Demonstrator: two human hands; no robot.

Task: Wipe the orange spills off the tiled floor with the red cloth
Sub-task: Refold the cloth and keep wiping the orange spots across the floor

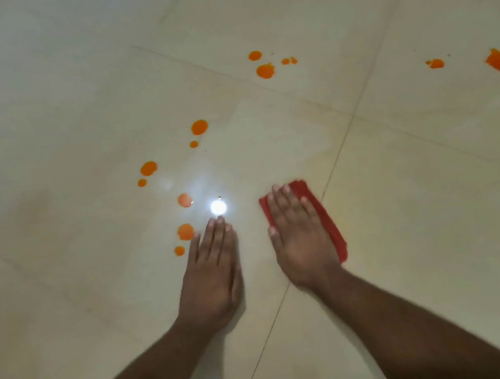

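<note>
With the right hand (297, 234) pressing flat, fingers spread, on the red cloth (328, 220), the flat left hand (212, 272) could smear the orange spills (185, 231) just beside its fingertips.

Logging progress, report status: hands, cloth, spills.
Right hand flat, pressing cloth to floor. Left hand flat on bare tile. Spills remain ahead and left. Nothing in the way.

red cloth (323, 210), orange spills (265, 71), cream tiled floor (69, 119)
</note>
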